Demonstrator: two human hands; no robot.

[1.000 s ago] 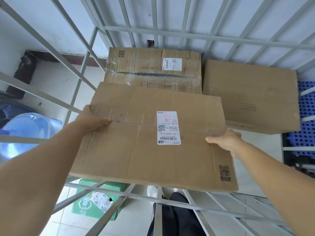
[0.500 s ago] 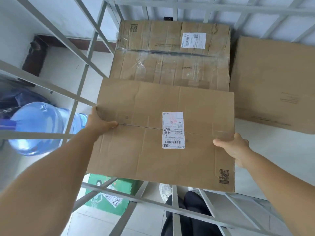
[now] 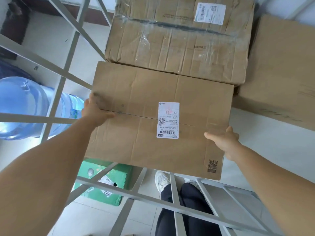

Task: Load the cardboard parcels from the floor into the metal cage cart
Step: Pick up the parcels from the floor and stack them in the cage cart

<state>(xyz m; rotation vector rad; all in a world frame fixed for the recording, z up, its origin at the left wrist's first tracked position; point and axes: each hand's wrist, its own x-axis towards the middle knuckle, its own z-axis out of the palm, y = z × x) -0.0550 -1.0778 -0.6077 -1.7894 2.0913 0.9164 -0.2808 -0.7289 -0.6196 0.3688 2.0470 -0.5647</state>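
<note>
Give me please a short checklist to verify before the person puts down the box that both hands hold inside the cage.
1. Both hands hold the box: ok. The left hand grips the left edge, the right hand grips the right edge.
2. Box is past the cage bars: ok for most of it; the near edge lies over the front bar.
3. Free place under the box: cannot tell, the box hides it.
4. Space from the taped box behind: cannot tell, the edges overlap in this view.
5. Space from the plain box on the right: ok, a gap shows.

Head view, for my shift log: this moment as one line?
held: labelled brown cardboard parcel | left hand, right hand: gripping ends | over: grey metal cage cart
</note>
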